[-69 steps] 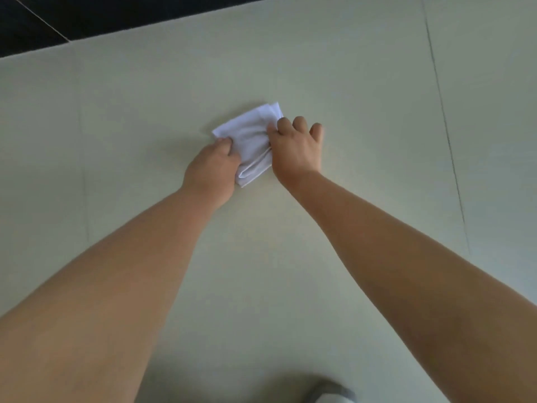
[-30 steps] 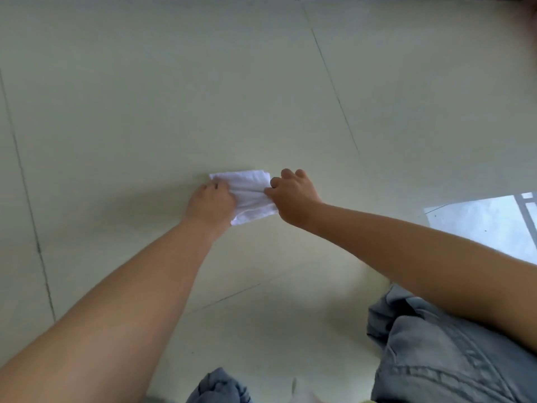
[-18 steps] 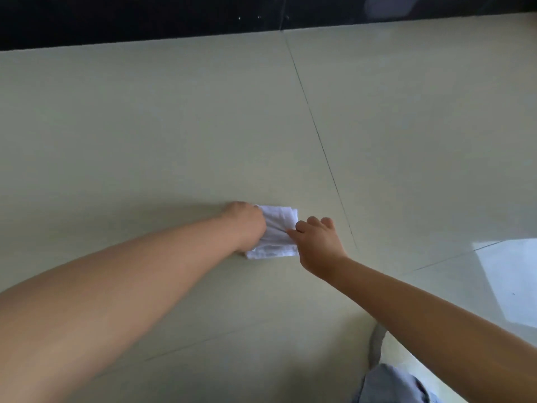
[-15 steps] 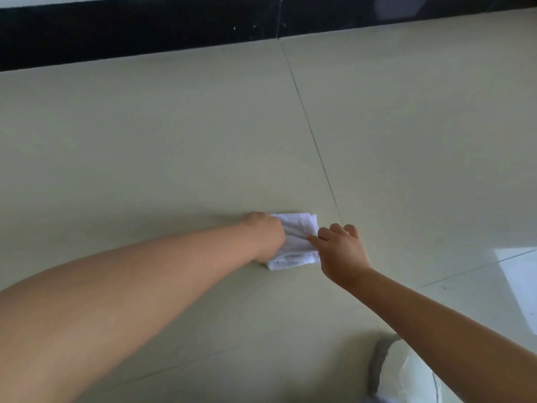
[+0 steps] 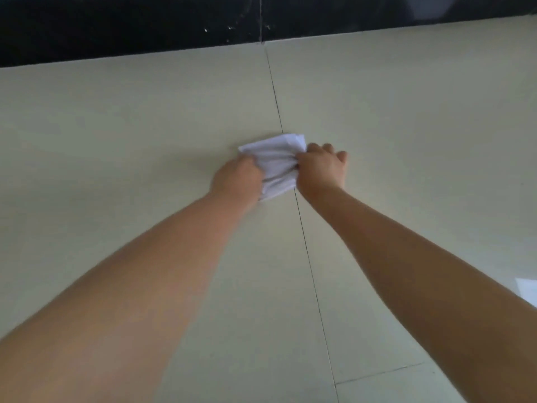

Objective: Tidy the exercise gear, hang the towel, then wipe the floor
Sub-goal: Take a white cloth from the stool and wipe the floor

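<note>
A: While both arms are extended forward over the floor, how is the white cloth located?

B: The cloth is laid bunched on the pale tiled floor, directly over a dark grout line that is run away toward the black skirting band at the far edge. The cloth is held between the two hands.

A: How is the left hand configured?

B: The left hand is curled over the cloth's left side, and the fabric is gripped beneath its fingers. Only the back of the hand is shown, so the fingertips are hidden.

A: And the right hand?

B: The right hand is closed on the cloth's right edge, where the fabric is seen gathered into folds at the thumb side. Its outer fingers are rested against the floor just beside the cloth.

A: What else is recorded?

B: A second grout line is crossed near the lower right, and a bright patch is seen on the floor at the right edge.
</note>
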Tool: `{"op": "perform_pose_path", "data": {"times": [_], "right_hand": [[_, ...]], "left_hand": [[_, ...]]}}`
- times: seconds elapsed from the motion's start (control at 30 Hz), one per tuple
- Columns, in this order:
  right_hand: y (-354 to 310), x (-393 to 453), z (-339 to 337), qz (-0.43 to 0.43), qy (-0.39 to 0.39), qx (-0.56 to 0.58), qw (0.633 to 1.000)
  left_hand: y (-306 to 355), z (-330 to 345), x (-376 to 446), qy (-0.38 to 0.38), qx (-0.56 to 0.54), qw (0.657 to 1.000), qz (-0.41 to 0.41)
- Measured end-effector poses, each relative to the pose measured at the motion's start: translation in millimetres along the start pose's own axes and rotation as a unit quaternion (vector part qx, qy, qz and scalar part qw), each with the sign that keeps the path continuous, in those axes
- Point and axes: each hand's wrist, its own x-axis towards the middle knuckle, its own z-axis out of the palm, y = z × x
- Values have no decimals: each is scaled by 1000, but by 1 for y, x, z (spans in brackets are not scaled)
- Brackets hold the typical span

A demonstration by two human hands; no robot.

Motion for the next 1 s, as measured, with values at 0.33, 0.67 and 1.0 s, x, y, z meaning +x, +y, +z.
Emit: {"op": "perform_pose_path", "data": {"times": [0.33,0.67,1.0], "right_hand": [[-35,-109,60,-137,68,68,986],[86,-35,15,87,91,-8,992],[-47,95,-15,-87,-31,-117,989]], "left_hand": [[-56,73,-113,56,52,996,53],[70,9,13,55,23,987,146],[-57,-12,67,86,101,991,-32]]}}
